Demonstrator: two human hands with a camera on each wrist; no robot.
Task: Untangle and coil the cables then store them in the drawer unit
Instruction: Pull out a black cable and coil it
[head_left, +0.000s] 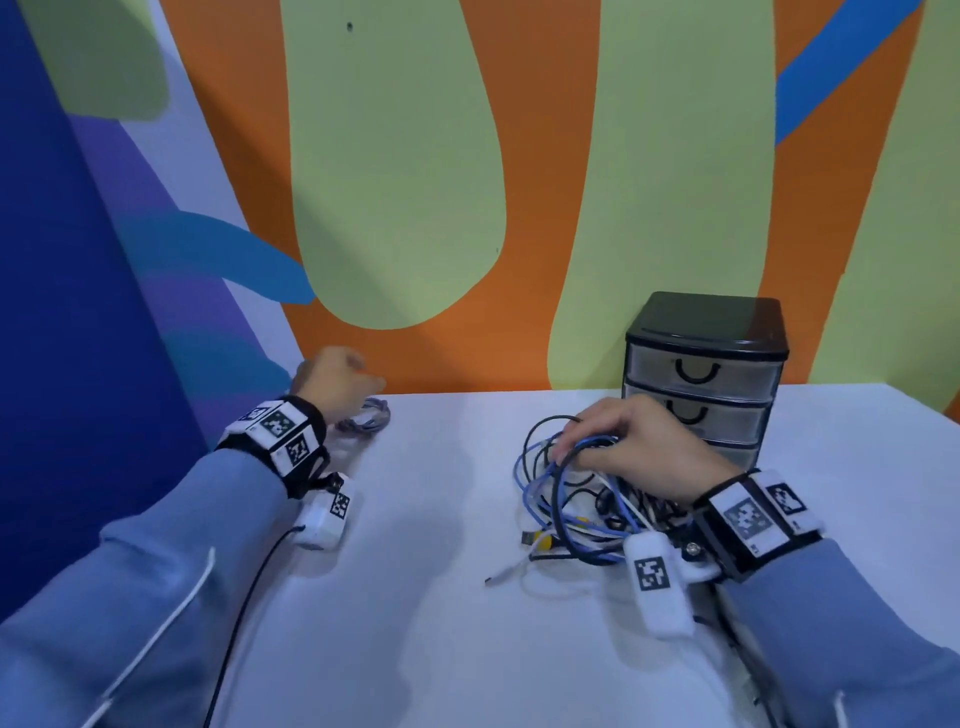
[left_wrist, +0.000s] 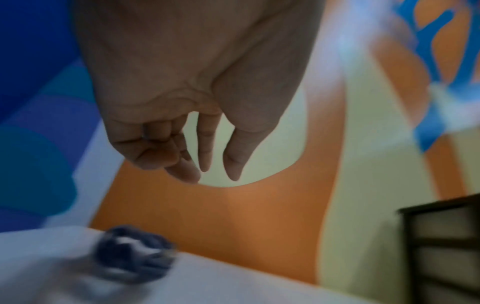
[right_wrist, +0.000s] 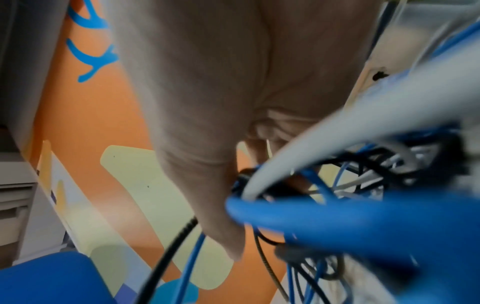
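A tangle of blue, black and white cables (head_left: 576, 504) lies on the white table (head_left: 431, 545) in front of the black three-drawer unit (head_left: 706, 374), whose drawers are all closed. My right hand (head_left: 569, 441) grips several strands at the top of the tangle; in the right wrist view the fingers (right_wrist: 262, 148) and thumb curl round blue and black cables (right_wrist: 298, 209). My left hand (head_left: 363, 387) hovers at the back left, just above a small coiled grey cable (head_left: 366, 418) on the table. In the left wrist view its fingers (left_wrist: 205, 156) hang loosely and hold nothing, with the coil (left_wrist: 132, 257) blurred below.
A painted wall stands right behind the table. The drawer unit (left_wrist: 441, 246) sits against it at the back right. A loose white plug end (head_left: 501, 574) and a yellow-tipped connector (head_left: 543, 543) stick out of the tangle toward the table's near side.
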